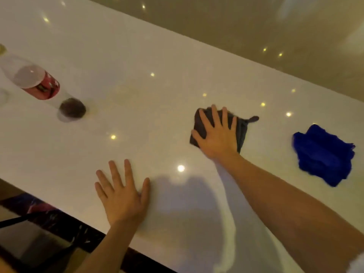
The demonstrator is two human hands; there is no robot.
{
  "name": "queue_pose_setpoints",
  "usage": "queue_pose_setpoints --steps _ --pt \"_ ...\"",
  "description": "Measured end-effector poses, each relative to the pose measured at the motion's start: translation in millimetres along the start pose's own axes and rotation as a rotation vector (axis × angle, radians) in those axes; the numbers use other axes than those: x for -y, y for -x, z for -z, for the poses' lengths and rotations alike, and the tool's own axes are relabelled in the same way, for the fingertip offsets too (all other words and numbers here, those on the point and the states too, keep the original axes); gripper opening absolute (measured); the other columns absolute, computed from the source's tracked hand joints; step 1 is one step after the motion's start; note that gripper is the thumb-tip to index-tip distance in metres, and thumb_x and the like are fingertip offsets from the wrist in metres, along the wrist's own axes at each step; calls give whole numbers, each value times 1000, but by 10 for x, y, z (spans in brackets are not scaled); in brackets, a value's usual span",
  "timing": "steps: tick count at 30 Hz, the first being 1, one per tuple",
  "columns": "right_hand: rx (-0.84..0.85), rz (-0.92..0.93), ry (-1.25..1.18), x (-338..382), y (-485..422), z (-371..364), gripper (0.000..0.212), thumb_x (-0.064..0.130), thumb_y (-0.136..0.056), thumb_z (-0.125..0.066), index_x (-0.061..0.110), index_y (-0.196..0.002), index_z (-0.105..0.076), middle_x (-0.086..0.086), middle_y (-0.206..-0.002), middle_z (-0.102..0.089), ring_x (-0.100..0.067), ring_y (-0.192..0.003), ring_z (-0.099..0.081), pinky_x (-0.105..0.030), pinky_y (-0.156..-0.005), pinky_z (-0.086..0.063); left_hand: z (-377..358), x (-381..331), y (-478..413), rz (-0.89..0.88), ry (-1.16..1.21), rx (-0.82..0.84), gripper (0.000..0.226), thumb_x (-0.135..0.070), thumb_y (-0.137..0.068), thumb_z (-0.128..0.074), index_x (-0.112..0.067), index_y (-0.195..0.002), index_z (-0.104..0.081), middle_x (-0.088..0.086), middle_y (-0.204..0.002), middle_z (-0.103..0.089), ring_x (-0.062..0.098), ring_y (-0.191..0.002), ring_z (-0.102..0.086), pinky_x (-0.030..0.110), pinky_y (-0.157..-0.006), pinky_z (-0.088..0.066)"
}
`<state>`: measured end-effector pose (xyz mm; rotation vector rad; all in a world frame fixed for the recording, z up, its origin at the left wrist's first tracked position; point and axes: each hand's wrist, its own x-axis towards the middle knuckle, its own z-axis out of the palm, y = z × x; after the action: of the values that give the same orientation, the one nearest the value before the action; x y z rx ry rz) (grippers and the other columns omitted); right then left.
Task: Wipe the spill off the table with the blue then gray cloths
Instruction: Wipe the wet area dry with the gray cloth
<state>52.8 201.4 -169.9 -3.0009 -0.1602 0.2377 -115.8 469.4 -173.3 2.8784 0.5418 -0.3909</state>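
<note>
A glossy white surface is seen from above, dotted with reflected ceiling lights; the picture is soft with blur.

Step in hand, judged: the gray-cloth pass. The right hand is laid flat, fingers spread, on the gray cloth, which is pressed to the surface near its middle. The left hand is spread flat on the bare surface near the front edge, nothing held. The blue cloth lies crumpled, well apart to the right, untouched.

To do it well: the palm is best kept flat and the pressure even, with overlapping strokes carried toward the bottle, where a faint ring-like sheen may be leftover liquid; this cannot be told for certain.

Count: two cloths (one gray, one blue), one tipped plastic bottle with red label, two hands.
</note>
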Motion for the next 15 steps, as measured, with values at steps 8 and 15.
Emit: queue_pose_setpoints --steps 8,15 --pt "-55 -22 1 403 -640 5 75 69 -96 -25 31 -161 -18 -10 -171 -12 -43 -155 -7 -68 -120 -8 -25 -17 -52 -4 -4 -2 81 -75 -90 -10 -33 -157 7 10 -168 11 41 -151 18 60 -122 2" --pt "168 394 -43 980 2548 -666 84 69 -81 -54 42 -157 -31 1 -172 -9 -38 -156 -11 -64 -115 -21 -34 1 -31 0 1 15 81 -72 -92 -16 -31 -158 8 8 -167 15 37 -150 23 61 -122 -1"
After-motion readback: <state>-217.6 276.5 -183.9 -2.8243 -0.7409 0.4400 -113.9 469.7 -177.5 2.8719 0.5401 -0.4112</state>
